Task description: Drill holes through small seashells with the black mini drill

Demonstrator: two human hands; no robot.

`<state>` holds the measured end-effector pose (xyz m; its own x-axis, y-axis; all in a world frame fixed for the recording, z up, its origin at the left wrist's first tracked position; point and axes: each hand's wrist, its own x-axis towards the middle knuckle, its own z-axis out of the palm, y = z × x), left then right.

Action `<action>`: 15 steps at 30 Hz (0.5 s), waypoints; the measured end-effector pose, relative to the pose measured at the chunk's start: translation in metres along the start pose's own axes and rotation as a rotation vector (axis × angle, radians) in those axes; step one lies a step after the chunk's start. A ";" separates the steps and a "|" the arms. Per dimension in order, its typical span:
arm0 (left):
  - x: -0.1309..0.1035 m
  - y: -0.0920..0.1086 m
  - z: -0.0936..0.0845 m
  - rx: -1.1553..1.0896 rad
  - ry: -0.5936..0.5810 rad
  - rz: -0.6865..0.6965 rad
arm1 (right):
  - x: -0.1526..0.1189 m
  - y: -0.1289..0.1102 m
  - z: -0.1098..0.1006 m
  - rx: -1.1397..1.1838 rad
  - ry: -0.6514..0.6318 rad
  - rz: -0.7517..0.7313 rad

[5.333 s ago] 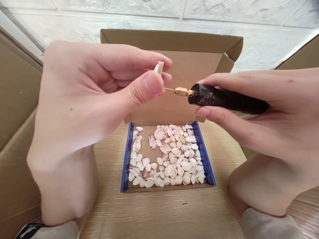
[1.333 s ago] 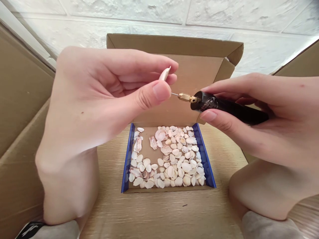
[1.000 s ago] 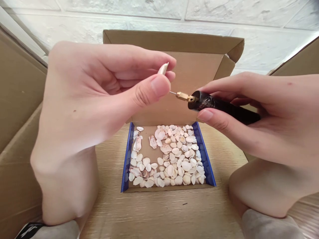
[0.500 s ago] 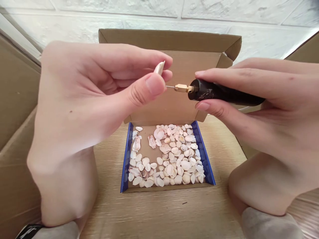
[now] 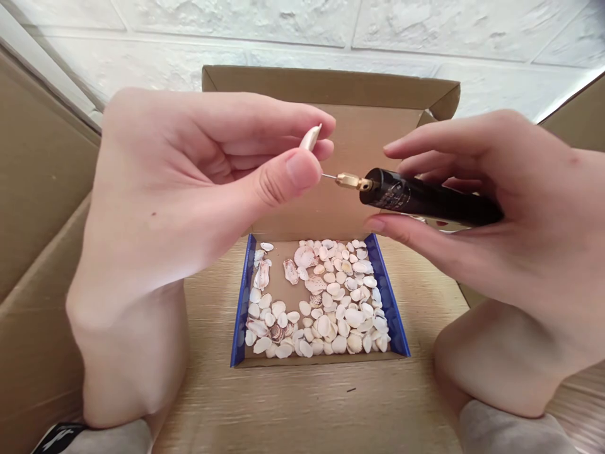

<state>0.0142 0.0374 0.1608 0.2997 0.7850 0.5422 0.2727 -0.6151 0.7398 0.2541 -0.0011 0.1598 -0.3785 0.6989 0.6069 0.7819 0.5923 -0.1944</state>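
Between the thumb and fingers of my left hand (image 5: 208,164) is a small pale seashell (image 5: 311,138), held edge-up above the box. My right hand (image 5: 510,202) holds a black mini electric drill (image 5: 425,197), its rear end against the palm. The thumb and index finger stand off its front end, while the other fingers are partly hidden behind it. A brass chuck (image 5: 350,181) with a thin drill bit (image 5: 328,176) points left at the shell. The bit's tip is hidden behind my left thumb, so I cannot tell whether it touches the shell.
Below the hands, an open cardboard box (image 5: 397,315) with blue sides holds many loose seashells (image 5: 340,315). Its raised lid (image 5: 378,135) stands behind. The box rests on a wooden tabletop (image 5: 283,410), with a tiny dark sliver (image 5: 351,389) in front. A white brick wall (image 5: 283,25) is behind.
My right thumb and index finger have spread away from the drill's front end, and the drill now sits slightly lower. My left hand and the shell appear shifted slightly right and down, with the view moving too.
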 end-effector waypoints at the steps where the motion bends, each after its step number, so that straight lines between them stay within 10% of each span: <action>1: 0.000 0.001 0.000 0.009 0.005 -0.011 | 0.000 0.000 0.000 -0.014 0.002 0.024; 15: 0.001 0.000 -0.001 -0.011 -0.022 0.056 | 0.002 -0.009 -0.003 -0.067 0.005 0.002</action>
<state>0.0139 0.0382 0.1614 0.3344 0.7472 0.5743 0.2444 -0.6573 0.7129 0.2481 -0.0064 0.1652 -0.3740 0.6981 0.6105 0.8143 0.5623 -0.1441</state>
